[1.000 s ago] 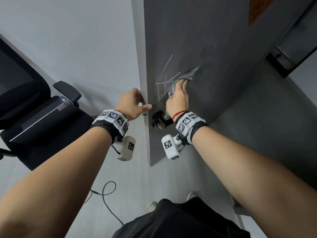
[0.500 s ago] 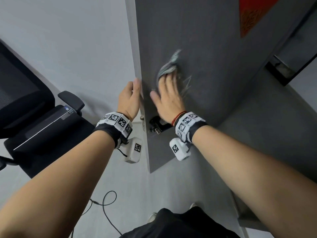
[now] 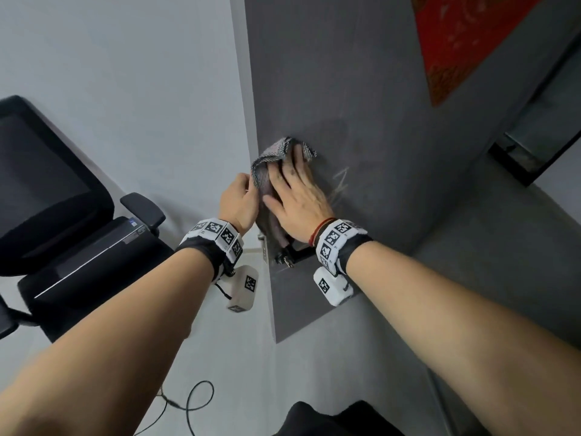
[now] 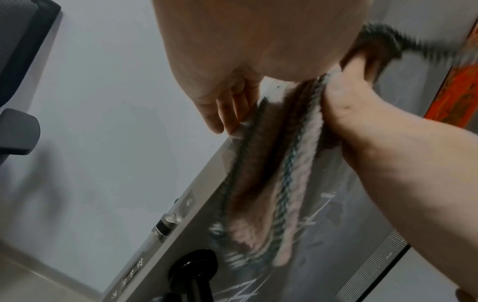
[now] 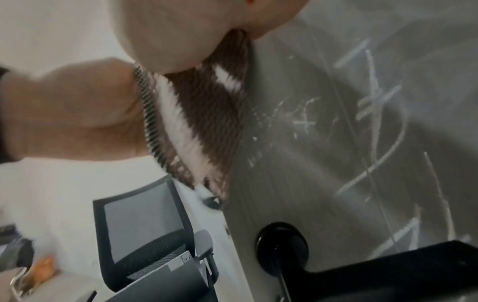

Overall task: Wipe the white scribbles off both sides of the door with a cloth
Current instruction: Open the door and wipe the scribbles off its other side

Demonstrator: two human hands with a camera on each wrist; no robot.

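On the dark grey door [image 3: 361,89], my right hand [image 3: 295,190] lies flat with spread fingers and presses a brown and white woven cloth [image 3: 270,171] against the face, close to the door's edge. My left hand [image 3: 239,196] grips that edge, its fingers [image 4: 225,110] reaching round to the far side. Faint white scribbles [image 3: 341,184] show just right of my right hand, with more lines [image 5: 375,122] lower down towards the black door handle [image 3: 289,256]. The cloth [image 4: 258,183] hangs in folds below my palm.
A black office chair [image 3: 56,199] with a dark box on its seat stands to the left of the door. A black cable [image 3: 195,401] loops on the pale floor. A red poster [image 3: 465,42] hangs higher on the door.
My right hand swept the cloth up and left across the scribbles to the door's edge, and most lines there are gone. My left hand slid up the edge.
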